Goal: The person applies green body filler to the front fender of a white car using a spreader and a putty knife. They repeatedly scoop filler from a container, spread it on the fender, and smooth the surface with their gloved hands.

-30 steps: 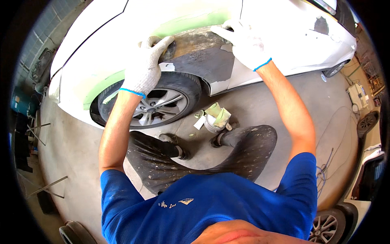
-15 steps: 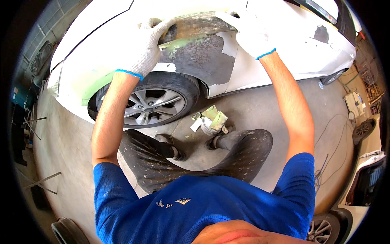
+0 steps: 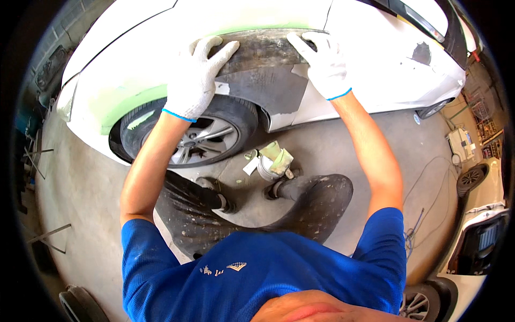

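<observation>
My left hand point(image 3: 197, 75), in a white knit glove with a blue cuff, grips the left end of a long, worn, dark sanding board point(image 3: 263, 49). Its thumb lies along the board's near face. At the other end, my gloved right hand point(image 3: 323, 63) holds on the same way, thumb and fingers over the edge. The board lies flat across the white car's fender point(image 3: 145, 59), above the front wheel point(image 3: 196, 137). Below it shows a grey sanded patch point(image 3: 273, 88); pale green filler lines its upper edge. What touches the panel under the board is hidden.
Between my feet and the wheel stands a can point(image 3: 266, 167) with green-stained sheets on it. Hoses point(image 3: 416, 231) snake over the floor at right, near another car point(image 3: 483, 225). Metal stand legs point(image 3: 51, 234) and a loose tyre point(image 3: 80, 305) are at left.
Both hands have brought the sanding board down the fender toward me, over the upper part of the grey patch. More green filler shows above it. Both grips stay on.
</observation>
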### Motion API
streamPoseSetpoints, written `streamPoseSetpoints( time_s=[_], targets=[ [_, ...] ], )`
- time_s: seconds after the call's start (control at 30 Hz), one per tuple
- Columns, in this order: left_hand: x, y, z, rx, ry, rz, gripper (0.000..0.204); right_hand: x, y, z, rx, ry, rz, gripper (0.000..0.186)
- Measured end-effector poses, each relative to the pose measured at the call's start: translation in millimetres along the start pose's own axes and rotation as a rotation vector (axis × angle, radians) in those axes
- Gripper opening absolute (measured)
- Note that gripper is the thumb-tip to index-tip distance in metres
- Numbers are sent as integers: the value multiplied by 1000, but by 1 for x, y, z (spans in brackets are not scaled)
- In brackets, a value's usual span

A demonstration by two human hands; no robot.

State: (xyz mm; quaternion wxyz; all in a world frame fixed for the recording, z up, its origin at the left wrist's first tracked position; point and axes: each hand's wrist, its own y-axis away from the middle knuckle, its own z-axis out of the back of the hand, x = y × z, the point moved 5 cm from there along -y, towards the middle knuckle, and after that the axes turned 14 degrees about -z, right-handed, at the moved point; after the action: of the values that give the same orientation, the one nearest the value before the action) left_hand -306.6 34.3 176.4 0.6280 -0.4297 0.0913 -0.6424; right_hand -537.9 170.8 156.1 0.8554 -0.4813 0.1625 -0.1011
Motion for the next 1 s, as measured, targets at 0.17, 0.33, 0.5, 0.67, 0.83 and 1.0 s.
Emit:
streamPoseSetpoints(
  time_s=[0.17,0.33,0.5,0.67,0.83,1.0],
  targets=[
    [18,-3,-18,-60,-36,-15,61,-2,-16,-20,-68,-4,-5,56],
    [25,-9,-26,-40,-38,11,62,-6,-22,-29,-80,2,-3,58],
    [30,-8,-26,-24,-85,2,68,-6,-27,-31,-129,-9,13,60],
    [29,-7,-33,-41,-40,45,73,-6,-27,-38,-134,34,9,64],
    [30,-5,-37,-44,-41,67,74,-3,-19,-47,-180,51,-17,68],
    [11,13,-44,-21,-39,69,72,1,10,-59,-179,4,-39,63]
  ],
)
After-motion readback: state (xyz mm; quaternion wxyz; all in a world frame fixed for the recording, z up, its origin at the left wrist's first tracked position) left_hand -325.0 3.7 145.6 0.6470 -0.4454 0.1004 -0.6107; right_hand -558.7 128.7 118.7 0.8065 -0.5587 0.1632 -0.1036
